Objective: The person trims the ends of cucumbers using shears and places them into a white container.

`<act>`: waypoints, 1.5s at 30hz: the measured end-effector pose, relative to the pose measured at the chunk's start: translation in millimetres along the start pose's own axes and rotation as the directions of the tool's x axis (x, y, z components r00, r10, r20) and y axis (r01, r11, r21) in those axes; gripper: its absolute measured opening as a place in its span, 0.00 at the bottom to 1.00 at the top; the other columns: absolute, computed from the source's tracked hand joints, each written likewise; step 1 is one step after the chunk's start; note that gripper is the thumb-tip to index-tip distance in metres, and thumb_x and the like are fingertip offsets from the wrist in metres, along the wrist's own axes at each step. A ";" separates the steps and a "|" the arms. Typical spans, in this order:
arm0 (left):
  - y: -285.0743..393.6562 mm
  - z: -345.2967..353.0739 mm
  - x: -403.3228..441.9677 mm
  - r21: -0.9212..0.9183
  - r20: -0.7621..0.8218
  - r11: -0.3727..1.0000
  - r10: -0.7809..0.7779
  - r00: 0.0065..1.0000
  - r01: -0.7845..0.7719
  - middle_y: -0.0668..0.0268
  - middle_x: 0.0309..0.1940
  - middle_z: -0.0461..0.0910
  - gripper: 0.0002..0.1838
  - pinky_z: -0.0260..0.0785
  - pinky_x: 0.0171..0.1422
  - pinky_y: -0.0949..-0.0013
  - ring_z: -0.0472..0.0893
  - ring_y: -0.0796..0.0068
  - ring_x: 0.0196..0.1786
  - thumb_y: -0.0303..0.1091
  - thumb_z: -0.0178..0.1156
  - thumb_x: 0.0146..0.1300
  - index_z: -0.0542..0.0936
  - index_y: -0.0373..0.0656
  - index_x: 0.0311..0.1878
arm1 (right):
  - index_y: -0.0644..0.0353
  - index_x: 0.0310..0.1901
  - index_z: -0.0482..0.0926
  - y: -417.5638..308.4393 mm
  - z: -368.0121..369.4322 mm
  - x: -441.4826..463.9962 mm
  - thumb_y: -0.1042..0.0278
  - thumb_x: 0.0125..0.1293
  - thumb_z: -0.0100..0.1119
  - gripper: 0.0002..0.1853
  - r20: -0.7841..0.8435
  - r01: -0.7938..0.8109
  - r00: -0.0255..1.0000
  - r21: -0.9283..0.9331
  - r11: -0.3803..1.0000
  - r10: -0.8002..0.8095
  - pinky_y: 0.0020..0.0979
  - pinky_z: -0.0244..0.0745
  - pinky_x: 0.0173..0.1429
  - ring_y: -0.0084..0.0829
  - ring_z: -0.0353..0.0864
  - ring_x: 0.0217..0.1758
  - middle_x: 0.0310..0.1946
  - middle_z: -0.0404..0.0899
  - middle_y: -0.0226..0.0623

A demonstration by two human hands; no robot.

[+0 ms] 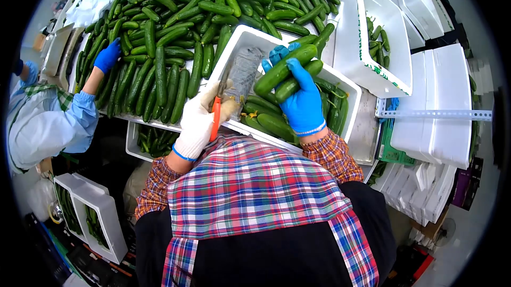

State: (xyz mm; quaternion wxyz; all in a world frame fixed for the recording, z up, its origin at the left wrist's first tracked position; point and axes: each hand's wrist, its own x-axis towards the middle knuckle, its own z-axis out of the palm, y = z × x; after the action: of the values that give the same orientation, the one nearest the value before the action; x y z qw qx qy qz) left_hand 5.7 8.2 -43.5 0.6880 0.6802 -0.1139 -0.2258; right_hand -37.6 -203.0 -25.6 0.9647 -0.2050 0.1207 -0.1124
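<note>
My left hand (198, 122), in a white knit glove, is closed round a pair of scissors with orange handles (215, 119). My right hand (304, 103), in a blue glove, grips cucumbers (285, 69), at least two side by side, above a white foam box (352, 119). In that box lie more cucumbers (277, 123) and a grey wrapped bundle (245, 69) on its left side. The scissors' blades point away from me, near the bundle. Part of the box's contents is hidden behind my right hand.
A large heap of cucumbers (175, 26) covers the table ahead. At the left, a co-worker's blue-gloved hand (108, 55) touches the heap. Another foam box (391, 71) with cucumbers stands right, beside stacked white boxes (434, 101) and a metal rail (436, 114).
</note>
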 end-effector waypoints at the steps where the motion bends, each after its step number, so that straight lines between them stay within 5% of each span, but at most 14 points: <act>1: 2.4 0.0 0.3 0.001 -0.007 1.000 0.001 1.000 -0.001 0.68 0.32 0.79 0.25 0.70 0.34 0.78 0.77 0.82 0.30 0.26 0.66 0.60 0.75 0.35 0.61 | 0.60 0.64 0.67 -0.4 4.3 -2.9 0.73 0.69 0.54 0.23 0.022 0.024 0.999 -0.050 0.998 -0.023 0.48 0.64 0.74 0.42 0.71 0.65 0.58 0.73 0.44; 8: 12.2 2.2 0.6 -0.195 0.065 0.963 -0.177 0.982 0.186 0.65 0.31 0.80 0.25 0.67 0.29 0.78 0.76 0.80 0.25 0.28 0.61 0.63 0.71 0.35 0.63 | 0.63 0.58 0.71 -14.7 -13.1 42.1 0.72 0.64 0.53 0.19 0.063 -0.224 0.974 0.181 0.958 0.216 0.53 0.60 0.75 0.44 0.75 0.62 0.55 0.75 0.45; 12: -4.4 -3.7 3.9 -0.275 0.073 0.945 -0.165 0.984 0.179 0.64 0.30 0.79 0.27 0.66 0.27 0.76 0.73 0.80 0.23 0.29 0.60 0.63 0.69 0.36 0.65 | 0.64 0.51 0.74 -28.9 -36.7 122.0 0.65 0.65 0.57 0.16 -0.061 -0.154 0.985 0.103 0.983 0.160 0.54 0.63 0.72 0.45 0.77 0.58 0.53 0.77 0.47; 16: -3.5 -6.2 4.5 -0.353 0.058 0.912 -0.203 0.977 0.210 0.63 0.30 0.77 0.28 0.65 0.26 0.74 0.72 0.78 0.21 0.30 0.57 0.65 0.65 0.36 0.67 | 0.62 0.60 0.69 -38.3 -70.9 211.9 0.66 0.64 0.61 0.24 -0.170 -0.203 0.958 0.161 0.966 0.230 0.51 0.67 0.69 0.46 0.75 0.57 0.54 0.76 0.49; 17: -6.1 -6.9 4.1 -0.362 0.066 0.911 -0.186 0.980 0.197 0.62 0.31 0.77 0.28 0.65 0.26 0.74 0.73 0.78 0.22 0.30 0.57 0.65 0.64 0.36 0.68 | 0.62 0.61 0.67 -29.5 -94.1 234.5 0.69 0.64 0.61 0.25 -0.096 -0.029 0.995 -0.381 0.924 -0.008 0.49 0.68 0.68 0.45 0.75 0.58 0.55 0.75 0.49; 19: -10.0 -8.1 4.7 -0.381 0.062 0.904 -0.186 0.981 0.195 0.62 0.30 0.77 0.28 0.65 0.25 0.74 0.74 0.77 0.22 0.30 0.57 0.65 0.64 0.36 0.67 | 0.64 0.63 0.64 -28.2 -77.5 234.2 0.76 0.63 0.62 0.28 0.039 0.133 0.988 -0.714 0.687 -0.150 0.47 0.70 0.68 0.43 0.74 0.60 0.58 0.74 0.50; 22: -9.1 -9.8 5.6 -0.382 0.040 0.904 -0.193 0.980 0.194 0.62 0.29 0.77 0.27 0.66 0.26 0.73 0.73 0.77 0.22 0.30 0.56 0.65 0.64 0.35 0.66 | 0.67 0.64 0.61 -35.4 -60.4 241.2 0.77 0.64 0.60 0.28 -0.029 0.059 0.997 -0.307 0.950 -0.071 0.48 0.70 0.68 0.46 0.74 0.60 0.60 0.71 0.54; 23: -11.3 -11.2 5.3 -0.411 0.045 0.893 -0.180 0.983 0.182 0.62 0.29 0.76 0.27 0.66 0.26 0.72 0.73 0.77 0.22 0.30 0.56 0.66 0.64 0.35 0.67 | 0.71 0.64 0.59 -35.5 -61.0 234.2 0.77 0.68 0.53 0.25 0.153 0.235 0.972 -0.701 0.673 -0.180 0.51 0.67 0.70 0.51 0.71 0.64 0.64 0.66 0.60; 26: -14.6 -13.3 4.8 -0.445 0.050 0.876 -0.182 0.982 0.185 0.63 0.28 0.76 0.27 0.66 0.27 0.71 0.73 0.75 0.22 0.31 0.54 0.67 0.63 0.36 0.67 | 0.75 0.60 0.61 -53.1 -71.3 233.1 0.73 0.72 0.45 0.20 0.081 0.010 0.997 -0.062 0.998 -0.004 0.52 0.67 0.71 0.54 0.67 0.68 0.65 0.64 0.62; 28: -16.7 -12.5 4.2 -0.455 0.047 0.874 -0.166 0.985 0.169 0.62 0.29 0.76 0.27 0.66 0.27 0.71 0.73 0.75 0.23 0.31 0.55 0.67 0.63 0.37 0.67 | 0.69 0.56 0.71 -62.7 -39.4 190.0 0.68 0.71 0.48 0.17 -0.034 -0.177 0.984 -0.237 0.955 0.174 0.45 0.74 0.64 0.49 0.75 0.63 0.60 0.74 0.53; 32: -18.7 -12.9 5.5 -0.477 0.064 0.857 -0.188 0.980 0.196 0.61 0.31 0.76 0.27 0.67 0.26 0.71 0.73 0.75 0.22 0.30 0.55 0.66 0.63 0.39 0.68 | 0.63 0.59 0.75 -63.8 -15.5 124.0 0.60 0.71 0.51 0.20 -0.140 -0.278 0.931 -0.871 0.404 0.338 0.31 0.80 0.52 0.33 0.84 0.50 0.52 0.82 0.43; 35: -17.0 -11.4 5.2 -0.498 0.065 0.843 -0.199 0.978 0.205 0.62 0.30 0.76 0.27 0.67 0.27 0.71 0.74 0.76 0.23 0.29 0.56 0.66 0.63 0.38 0.68 | 0.61 0.56 0.78 -59.7 -33.8 98.4 0.57 0.66 0.59 0.21 -0.167 -0.156 0.873 -0.986 -0.062 0.457 0.28 0.80 0.42 0.28 0.86 0.41 0.43 0.85 0.40; 39: -17.1 -11.4 4.7 -0.492 0.060 0.844 -0.212 0.975 0.214 0.62 0.30 0.76 0.27 0.68 0.27 0.71 0.74 0.76 0.23 0.29 0.56 0.65 0.63 0.38 0.68 | 0.60 0.55 0.79 -49.0 -52.1 86.0 0.57 0.64 0.59 0.21 -0.034 0.188 0.928 -0.816 -0.547 0.370 0.34 0.79 0.48 0.35 0.86 0.45 0.44 0.85 0.43; 45: -14.7 -11.9 4.2 -0.482 0.063 0.849 -0.213 0.975 0.216 0.62 0.30 0.76 0.27 0.67 0.27 0.71 0.74 0.76 0.23 0.27 0.55 0.66 0.64 0.38 0.68 | 0.56 0.46 0.82 -29.4 -63.9 78.2 0.50 0.59 0.57 0.20 -0.075 0.344 0.902 -0.472 -0.812 0.425 0.44 0.77 0.52 0.48 0.83 0.48 0.44 0.83 0.48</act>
State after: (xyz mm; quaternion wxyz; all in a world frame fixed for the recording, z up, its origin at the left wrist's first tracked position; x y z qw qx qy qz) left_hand 12.6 17.2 -59.2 0.8068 0.4931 0.0205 -0.3249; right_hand 13.6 -273.5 -84.4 0.0618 -0.9736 -0.0431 0.2156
